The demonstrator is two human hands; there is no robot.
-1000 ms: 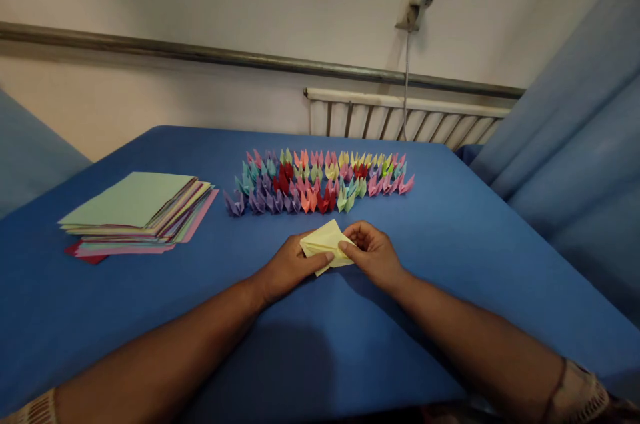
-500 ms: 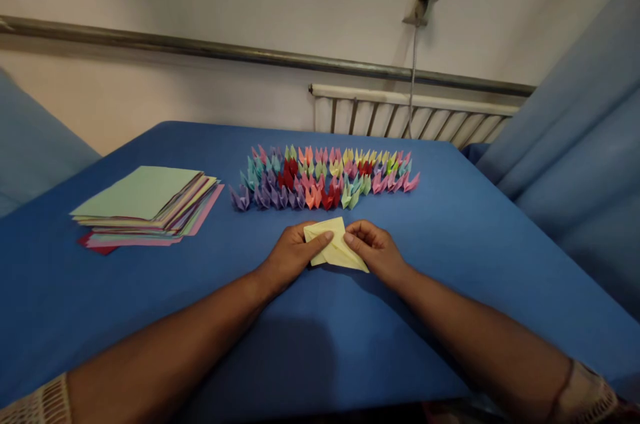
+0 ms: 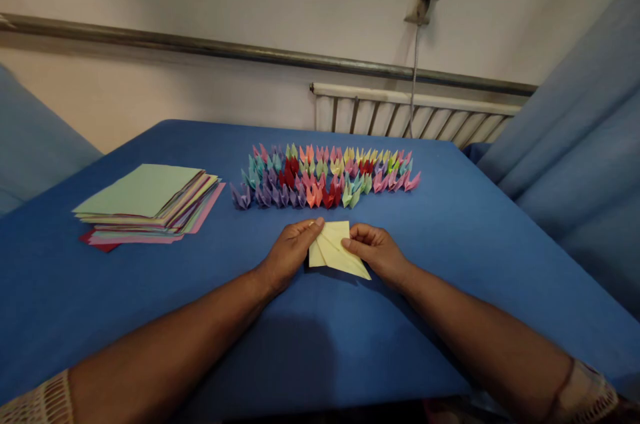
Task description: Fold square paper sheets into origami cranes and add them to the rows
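Note:
A partly folded sheet of pale yellow origami paper (image 3: pixel 336 247) is held between both hands above the blue-covered table (image 3: pixel 300 357). My left hand (image 3: pixel 293 247) pinches its upper left edge, thumb on top. On the right side, my right hand (image 3: pixel 377 249) grips the paper with the thumb over its face and the fingers curled behind. A loose flap points down toward the lower right. Just beyond the hands stand rows of folded paper cranes (image 3: pixel 330 194) in purple, red, pink, green, yellow and other colours.
To the left lies a stack of coloured paper sheets (image 3: pixel 140 191), pale green on top. Behind the table run a metal rail (image 3: pixel 225 51) and a radiator (image 3: pixel 370 94) along the wall. A socket with a plug (image 3: pixel 423 4) is above. Blue curtains (image 3: pixel 580 117) hang at both sides.
My left thumb has shifted up from the paper's middle to its upper left edge. The paper has turned slightly, its lower right tip now a little lower. My right hand keeps its grip.

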